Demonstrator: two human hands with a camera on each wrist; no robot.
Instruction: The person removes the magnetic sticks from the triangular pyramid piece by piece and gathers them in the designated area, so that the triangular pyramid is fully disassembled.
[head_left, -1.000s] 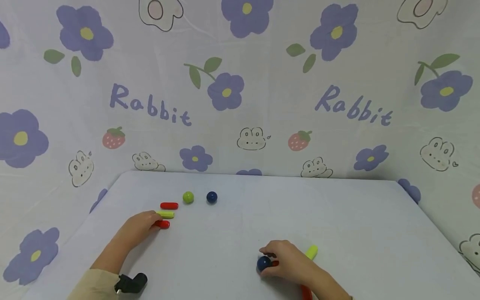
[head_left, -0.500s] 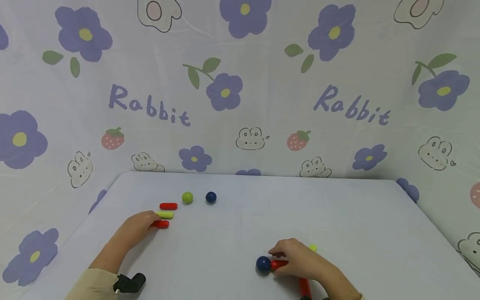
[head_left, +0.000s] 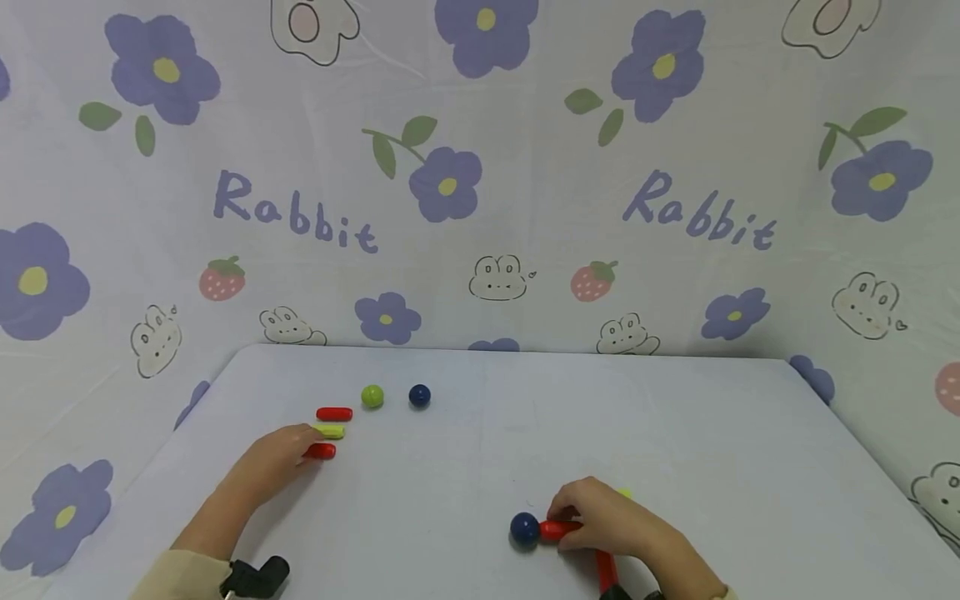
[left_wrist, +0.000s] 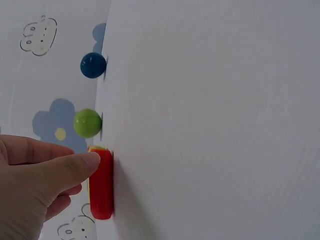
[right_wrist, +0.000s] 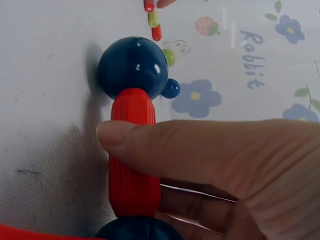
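Note:
My left hand (head_left: 285, 457) is at the left of the white table, pinching a red stick (left_wrist: 102, 187) between thumb and fingers. A yellow-green stick (head_left: 332, 432) lies just beyond it, partly behind the fingers. My right hand (head_left: 615, 521) pinches another red stick (right_wrist: 134, 185), thumb across its near side. One end of this stick touches a large dark blue ball (right_wrist: 132, 67); its other end meets a second blue ball (right_wrist: 140, 229), cut off by the frame edge. A further red stick (head_left: 606, 570) runs toward me below the right wrist, and a yellow-green stick (head_left: 625, 493) shows behind the hand.
Farther back on the left lie a loose red stick (head_left: 334, 414), a green ball (head_left: 372, 396) and a small-looking blue ball (head_left: 420, 396). The table (head_left: 712, 450) ends at a patterned cloth (head_left: 555, 217) behind. A black wrist mount (head_left: 257, 578) sits by the left sleeve.
The right hand has drawn back from the blue ball to the right, now along the red stick, which shows more fully. The ball stays about in place. The left hand has barely moved.

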